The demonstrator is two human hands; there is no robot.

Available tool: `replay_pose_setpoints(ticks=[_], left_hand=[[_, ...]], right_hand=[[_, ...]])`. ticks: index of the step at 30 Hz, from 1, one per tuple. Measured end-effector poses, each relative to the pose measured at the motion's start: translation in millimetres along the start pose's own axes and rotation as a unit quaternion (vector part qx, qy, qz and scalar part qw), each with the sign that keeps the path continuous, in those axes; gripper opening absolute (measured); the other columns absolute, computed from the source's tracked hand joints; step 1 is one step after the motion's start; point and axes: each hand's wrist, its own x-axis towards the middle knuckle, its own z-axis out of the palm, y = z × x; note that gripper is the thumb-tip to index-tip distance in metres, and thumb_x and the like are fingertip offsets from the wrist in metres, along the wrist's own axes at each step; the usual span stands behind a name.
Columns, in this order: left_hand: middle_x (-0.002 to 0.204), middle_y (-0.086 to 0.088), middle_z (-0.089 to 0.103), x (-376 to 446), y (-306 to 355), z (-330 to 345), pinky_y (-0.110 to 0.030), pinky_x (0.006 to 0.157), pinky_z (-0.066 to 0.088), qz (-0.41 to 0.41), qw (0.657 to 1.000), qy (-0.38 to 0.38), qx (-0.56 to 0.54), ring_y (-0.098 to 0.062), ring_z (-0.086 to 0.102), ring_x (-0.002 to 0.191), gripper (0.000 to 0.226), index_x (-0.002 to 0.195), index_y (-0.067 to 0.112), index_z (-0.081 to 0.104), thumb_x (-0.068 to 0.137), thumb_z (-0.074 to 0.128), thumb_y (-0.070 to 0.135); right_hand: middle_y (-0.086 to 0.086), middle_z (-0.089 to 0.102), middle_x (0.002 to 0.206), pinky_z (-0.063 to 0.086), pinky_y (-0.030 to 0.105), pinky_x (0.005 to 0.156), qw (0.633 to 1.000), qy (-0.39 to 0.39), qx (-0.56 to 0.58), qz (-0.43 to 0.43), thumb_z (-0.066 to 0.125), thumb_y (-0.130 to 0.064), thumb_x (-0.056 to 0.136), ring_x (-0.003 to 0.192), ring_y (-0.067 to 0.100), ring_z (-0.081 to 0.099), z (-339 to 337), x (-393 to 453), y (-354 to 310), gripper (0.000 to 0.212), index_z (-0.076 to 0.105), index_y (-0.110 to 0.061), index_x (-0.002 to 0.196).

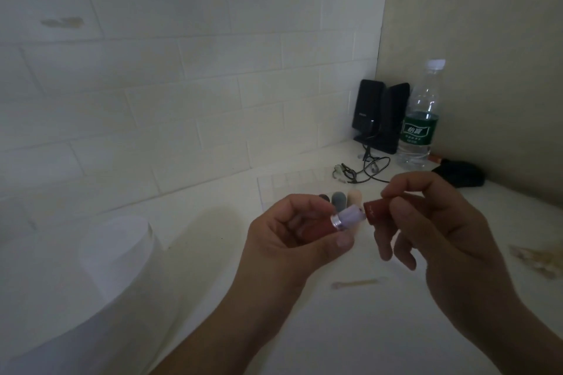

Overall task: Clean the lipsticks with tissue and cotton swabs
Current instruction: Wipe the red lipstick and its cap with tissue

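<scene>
The left hand (286,231) grips a red lipstick tube (326,222) with curled fingers and the thumb underneath, its silvery inner sleeve pointing toward the other hand. The right hand (432,222) pinches the red lipstick cap (379,210) between thumb and fingertips, the cap's open end facing the tube's sleeve and just apart from it, so the tube is uncapped. Both are held above the white tabletop (380,329). Just beyond the left hand's fingertips, three more lipsticks (339,199) stand in a clear organiser (286,186), showing dark, grey and pale tops. Below and between the hands a cotton swab (355,283) lies flat on the table. Well to the left of the left hand stands a white tissue roll (118,256). Beyond the right hand, near the wall corner, are a water bottle (420,119) with a green label, black speakers (379,116) beside it, a tangle of black cable (365,169), and a dark cloth-like item (460,173). To the right of the right hand a crumpled, stained tissue (536,259) lies on the table, too blurred to tell more
</scene>
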Motion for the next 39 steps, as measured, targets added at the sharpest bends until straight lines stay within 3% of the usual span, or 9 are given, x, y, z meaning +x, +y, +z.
replay_pose_setpoints(ticks=[5,7,9,12,18,27,33,37,39], left_hand=[[0.081,0.001,0.075,-1,2,3,-0.021,0.069,0.053,0.002,0.999,0.002,0.048,-0.011,0.070,0.078,0.032,0.073,0.021,0.075,0.054,0.078,-0.004],[0.081,0.000,0.075,-2,3,3,-0.021,0.069,0.055,0.017,0.997,0.005,0.074,-0.012,0.071,0.078,0.033,0.074,0.015,0.074,0.052,0.085,-0.006],[0.085,-0.003,0.075,-2,3,1,-0.027,0.073,0.058,0.066,0.990,0.021,0.122,-0.015,0.072,0.083,0.031,0.081,0.011,0.074,0.055,0.089,0.004],[0.091,-0.003,0.073,-4,2,1,-0.034,0.078,0.059,0.123,0.974,0.050,0.182,-0.018,0.071,0.089,0.030,0.086,0.023,0.077,0.057,0.085,0.023],[0.084,-0.004,0.073,-4,-1,4,-0.023,0.075,0.057,0.119,0.969,0.077,0.201,-0.013,0.071,0.084,0.036,0.080,0.023,0.079,0.048,0.092,0.017],[0.082,0.003,0.072,-5,-4,3,-0.015,0.084,0.050,0.142,0.957,0.076,0.241,-0.011,0.068,0.090,0.034,0.086,0.030,0.077,0.054,0.084,0.020],[0.083,0.007,0.074,-4,-1,2,-0.013,0.073,0.053,0.144,0.957,0.065,0.245,-0.006,0.070,0.079,0.031,0.084,0.027,0.077,0.057,0.085,0.016],[0.099,0.017,0.072,1,13,-5,-0.014,0.081,0.051,0.101,0.944,0.003,0.313,-0.001,0.068,0.092,0.055,0.107,0.033,0.066,0.057,0.089,0.022],[0.109,0.018,0.067,10,14,-20,-0.013,0.083,0.050,0.104,0.926,0.038,0.360,0.000,0.063,0.100,0.046,0.112,0.036,0.063,0.070,0.081,0.037]], right_hand=[[0.002,0.064,0.065,0.040,0.011,0.046,0.999,-0.036,-0.010,-0.006,0.060,-0.043,0.086,0.051,0.007,0.053,3,-1,2,0.016,0.059,-0.028,0.091],[0.001,0.064,0.064,0.039,0.011,0.047,0.999,-0.042,-0.019,0.008,0.058,-0.029,0.088,0.052,0.009,0.054,4,-2,3,0.004,0.060,-0.027,0.091],[0.000,0.064,0.063,0.038,0.011,0.047,0.998,-0.042,-0.034,0.018,0.056,-0.026,0.086,0.050,0.008,0.052,5,-2,3,0.005,0.059,-0.027,0.090],[0.001,0.066,0.065,0.038,0.012,0.046,0.998,-0.042,-0.041,0.035,0.059,-0.039,0.085,0.049,0.010,0.053,6,-2,3,0.011,0.058,-0.030,0.091],[0.006,0.068,0.063,0.038,0.011,0.044,0.997,-0.031,-0.027,0.068,0.055,-0.023,0.080,0.043,0.012,0.054,9,-1,2,0.019,0.056,-0.009,0.092],[0.010,0.068,0.060,0.039,0.009,0.044,0.996,-0.034,-0.001,0.082,0.057,-0.017,0.077,0.040,0.009,0.055,10,-1,-4,0.019,0.058,-0.004,0.091],[0.006,0.070,0.066,0.041,0.012,0.043,0.993,-0.041,0.022,0.109,0.060,-0.018,0.074,0.045,0.015,0.060,13,-2,-1,0.023,0.062,-0.008,0.095],[0.010,0.069,0.073,0.040,0.025,0.041,0.983,0.018,0.078,0.166,0.064,-0.021,0.069,0.056,0.022,0.060,15,-3,6,0.020,0.070,-0.015,0.087],[0.005,0.070,0.076,0.045,0.027,0.046,0.987,0.034,0.026,0.158,0.065,-0.021,0.070,0.059,0.015,0.059,11,-1,7,0.016,0.070,-0.018,0.085]])
